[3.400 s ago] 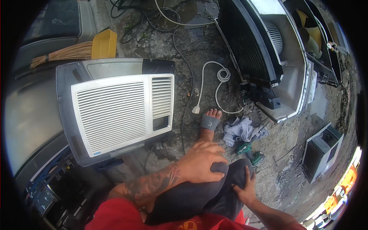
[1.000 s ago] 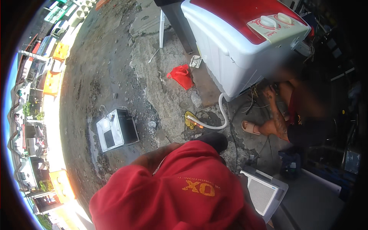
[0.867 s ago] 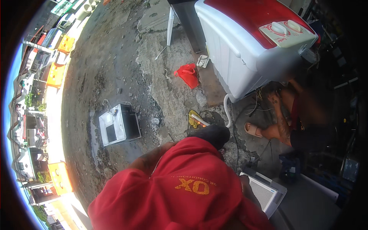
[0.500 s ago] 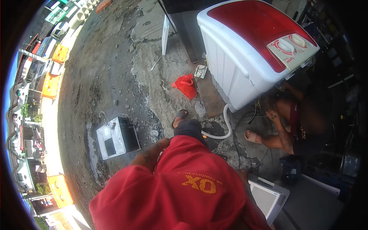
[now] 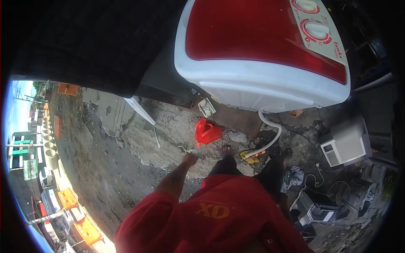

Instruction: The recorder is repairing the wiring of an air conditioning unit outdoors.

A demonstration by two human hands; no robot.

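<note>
My left hand (image 5: 189,158) hangs low at the end of my arm, over the concrete, near a bright red bag (image 5: 207,134); its fingers are too small to make out clearly. My right hand is not visible. A white washing machine with a red lid (image 5: 263,39) and two white knobs stands large in front of me. Its pale drain hose (image 5: 274,139) curves down to a yellow slipper (image 5: 252,159). My feet stand on either side of the hose's end and below the bag.
An air conditioner (image 5: 342,149) lies at right, near power cords, rags (image 5: 291,179) and a metal unit (image 5: 316,205). A dark hanging cover (image 5: 97,46) fills the upper left. A white leaning board (image 5: 139,110) is beside it. Orange barriers (image 5: 86,231) line the bright left edge.
My view has swung round and closer to the washing machine, which now fills the top. My left arm extends lower beside me. The co-worker seen crouching behind the machine is mostly hidden now.
</note>
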